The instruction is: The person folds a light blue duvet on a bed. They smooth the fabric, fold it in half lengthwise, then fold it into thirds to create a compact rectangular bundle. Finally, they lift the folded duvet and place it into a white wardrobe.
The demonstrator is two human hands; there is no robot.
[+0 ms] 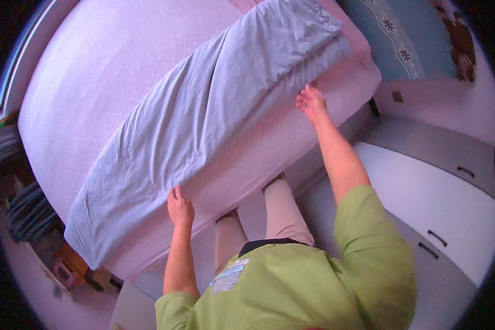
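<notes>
A light blue-grey cloth cover [177, 119], folded into a long strip with creases across it, lies along a bed with a pink sheet [86, 66]. My left hand [180, 207] rests at the near edge of the cover, fingertips touching it or just beside it; whether it grips any cloth does not show. Farther along the same edge, to the right, my right hand [312, 102] is over the pink sheet near the cover's folded layers. Its fingers are apart and slightly curled, with nothing seen in them.
White and grey cabinet fronts with dark handles [437, 238] stand to the right. A blue-green curtain [420, 45] with a floral band hangs at the upper right. Dark striped fabric [32, 212] and assorted items are beyond the bed's left end. My legs are against the near bedside.
</notes>
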